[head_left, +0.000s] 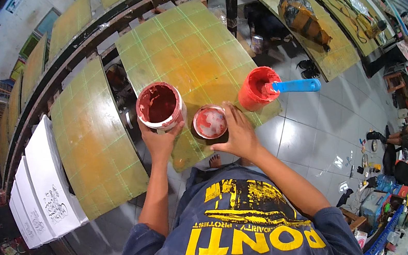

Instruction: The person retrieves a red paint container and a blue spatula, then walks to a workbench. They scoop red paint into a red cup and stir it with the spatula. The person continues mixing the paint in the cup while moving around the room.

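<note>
Seen from above, looking down past a dark blue shirt with yellow print. Left hand clamped around the lower side of a round white plastic paint tub, lifted and tilted so its open mouth faces up toward the camera; inside, thick, glossy brick-red paint coating the walls. Right hand spread, fingers resting against the rim of a smaller round pot (interior smeared pinkish red, wet-looking), which sits at the near edge of the bench. Bench top a flat, yellow-green board, worn and ruled with a pale green grid, sloping down toward the viewer. Just right of the small pot, an orange-red plastic tub standing upright on the board, with a light blue handle lying across its rim, long axis pointing right, out past the bench edge. More gridded boards curving away left and right. At far left, a row of white printed fabric pieces with dark line drawings. Below, grey tiled floor, glossy.
</note>
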{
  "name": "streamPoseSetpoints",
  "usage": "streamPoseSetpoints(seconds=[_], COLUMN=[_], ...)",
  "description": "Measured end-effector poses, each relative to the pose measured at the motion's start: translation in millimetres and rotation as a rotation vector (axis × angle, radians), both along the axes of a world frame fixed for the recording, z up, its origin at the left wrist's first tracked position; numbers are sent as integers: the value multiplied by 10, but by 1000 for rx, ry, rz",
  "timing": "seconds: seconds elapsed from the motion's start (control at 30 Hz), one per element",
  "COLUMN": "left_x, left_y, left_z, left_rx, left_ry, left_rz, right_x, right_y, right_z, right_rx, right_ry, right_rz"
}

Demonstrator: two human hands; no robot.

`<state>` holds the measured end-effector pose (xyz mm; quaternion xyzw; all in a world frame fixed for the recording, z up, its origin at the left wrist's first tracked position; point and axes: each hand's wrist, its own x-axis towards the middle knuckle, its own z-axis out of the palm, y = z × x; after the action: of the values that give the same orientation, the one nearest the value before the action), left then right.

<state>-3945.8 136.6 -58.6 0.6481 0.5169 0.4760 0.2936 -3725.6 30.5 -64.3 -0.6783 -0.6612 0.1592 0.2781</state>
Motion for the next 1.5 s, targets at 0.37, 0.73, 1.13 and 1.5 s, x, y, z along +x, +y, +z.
streamPoseSetpoints(seconds=[0.37, 0.73, 1.13, 1.5], left_x=[-121, -26, 31, 102], left_y=[-156, -208, -223, -310], left_z=[-118, -197, -8, -80], left_rx=[-22, -44, -89, -117], left_ry=[-64, -140, -212, -260], left_rz=[-72, -149, -199, -205], right_x=[-64, -102, -136, -548], right_y=[85, -112, 233, 957], right_z=[7, 535, 1050, 1078], right_rx=[94, 138, 33, 219], right_ry=[115, 98, -187, -130], right_rz=[-14, -62, 57, 279])
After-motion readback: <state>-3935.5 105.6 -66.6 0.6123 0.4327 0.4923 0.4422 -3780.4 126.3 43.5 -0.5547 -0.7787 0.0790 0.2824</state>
